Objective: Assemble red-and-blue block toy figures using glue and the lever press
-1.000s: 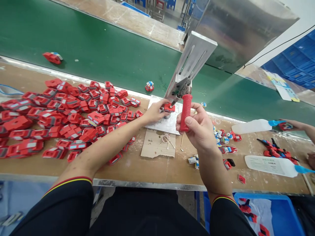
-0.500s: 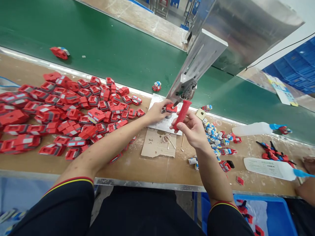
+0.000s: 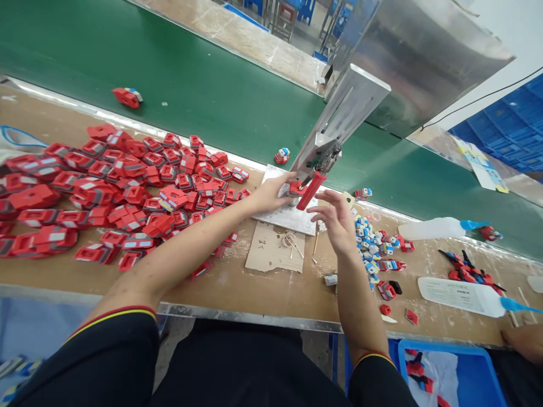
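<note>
My left hand [image 3: 275, 193] reaches to the metal base plate [image 3: 280, 217] of a clamp press, its fingers and thumb round a red toy part [image 3: 296, 187] beneath the toggle clamp [image 3: 326, 157]. Part of that piece is hidden by the fingers and the clamp's red ribbed handle [image 3: 311, 191]. Just right of the handle, my right hand [image 3: 337, 221] is open, fingers apart and slightly bent, holding nothing. Many red toy car-like parts [image 3: 139, 169] lie heaped to the left. Small white-and-blue parts [image 3: 368, 240] are piled beyond my right hand.
A green conveyor belt [image 3: 203, 85] runs behind the bench, carrying a few toy pieces. Torn cardboard [image 3: 267, 249] with cotton swabs lies before the plate. Two white bottles [image 3: 460, 295] lie at right, near another person's arm [image 3: 526, 342]. A blue bin [image 3: 470, 362] sits below the bench edge.
My right hand has let go of the red handle and drawn back to the right, its fingers opening. My left hand stays at the red part. The whole view has shifted slightly.
</note>
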Action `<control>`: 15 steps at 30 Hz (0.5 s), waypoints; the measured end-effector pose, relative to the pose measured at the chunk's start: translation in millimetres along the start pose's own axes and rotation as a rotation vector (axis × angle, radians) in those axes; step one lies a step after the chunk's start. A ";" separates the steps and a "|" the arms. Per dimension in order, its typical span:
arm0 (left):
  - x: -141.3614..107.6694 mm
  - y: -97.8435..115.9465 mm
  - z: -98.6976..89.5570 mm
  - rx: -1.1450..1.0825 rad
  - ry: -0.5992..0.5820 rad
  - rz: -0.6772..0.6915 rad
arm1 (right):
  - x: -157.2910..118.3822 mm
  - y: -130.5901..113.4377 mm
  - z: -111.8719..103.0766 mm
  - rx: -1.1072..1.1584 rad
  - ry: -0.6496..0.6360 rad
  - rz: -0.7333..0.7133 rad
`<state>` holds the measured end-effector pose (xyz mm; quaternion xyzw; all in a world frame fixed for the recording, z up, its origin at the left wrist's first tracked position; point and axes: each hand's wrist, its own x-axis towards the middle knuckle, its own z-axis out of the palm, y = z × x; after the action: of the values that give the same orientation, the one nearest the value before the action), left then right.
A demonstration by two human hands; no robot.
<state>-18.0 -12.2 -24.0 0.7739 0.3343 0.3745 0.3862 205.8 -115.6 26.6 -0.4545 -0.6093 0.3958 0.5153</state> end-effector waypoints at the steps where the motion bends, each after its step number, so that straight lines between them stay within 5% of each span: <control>1: -4.4 0.0 -14.3 0.053 -0.011 0.010 | -8.5 -3.1 -9.0 -0.029 0.058 -0.046; 4: -26.3 -3.0 -71.1 0.282 -0.062 0.001 | -39.7 -13.3 -29.1 -0.241 0.106 -0.153; 8: -59.7 -10.6 -130.5 0.491 -0.290 -0.088 | -76.8 -16.9 -25.4 -0.572 -0.202 -0.163; 15: -71.9 -19.1 -123.9 0.680 -0.372 -0.158 | -83.4 3.1 -0.9 -0.734 -0.389 -0.206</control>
<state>-161.8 -18.0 -11.0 0.8842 0.4218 0.0651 0.1896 211.7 -195.0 1.4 -0.4612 -0.8380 0.1774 0.2315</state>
